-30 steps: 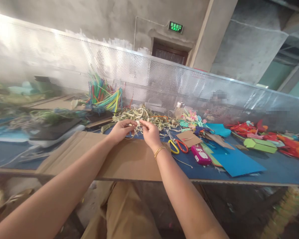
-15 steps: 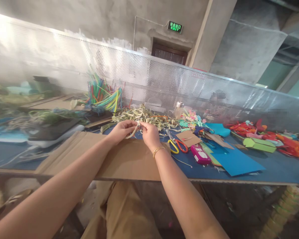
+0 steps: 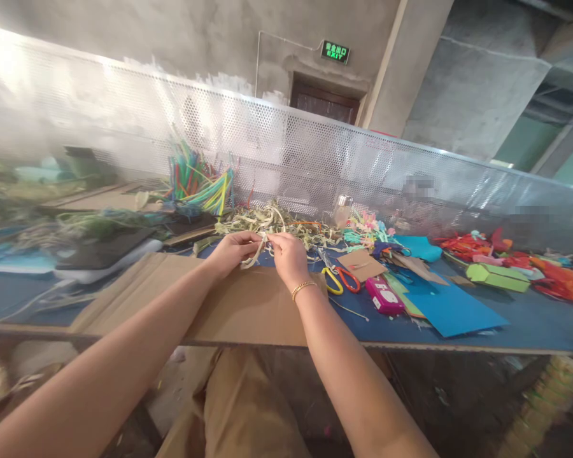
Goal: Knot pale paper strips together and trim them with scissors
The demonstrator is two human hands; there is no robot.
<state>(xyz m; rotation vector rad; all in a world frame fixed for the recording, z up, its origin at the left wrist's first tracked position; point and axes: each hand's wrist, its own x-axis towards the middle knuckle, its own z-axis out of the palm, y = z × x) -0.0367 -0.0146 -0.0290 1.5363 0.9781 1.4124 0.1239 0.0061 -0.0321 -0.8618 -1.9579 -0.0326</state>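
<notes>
Over the far edge of a cardboard sheet, my left hand and my right hand meet fingertip to fingertip. Both are closed in a pinch on a pale cream strip, whose loose end hangs in a curve below the fingers. Whether it is paper or cloth I cannot tell, and the pinched part is mostly hidden. Just beyond my hands lies a heap of similar pale, greenish strips. Scissors with yellow and orange handles rest to the right of my right hand.
A magenta box and blue sheets lie to the right. Farther right are a green paper piece and red-orange pieces. Colourful pipe cleaners stand at back left. A perforated metal panel closes the far side.
The strip's loose end has shifted slightly below my fingers. Both hands keep nearly the same place and pinch; the things on the table have not moved.
</notes>
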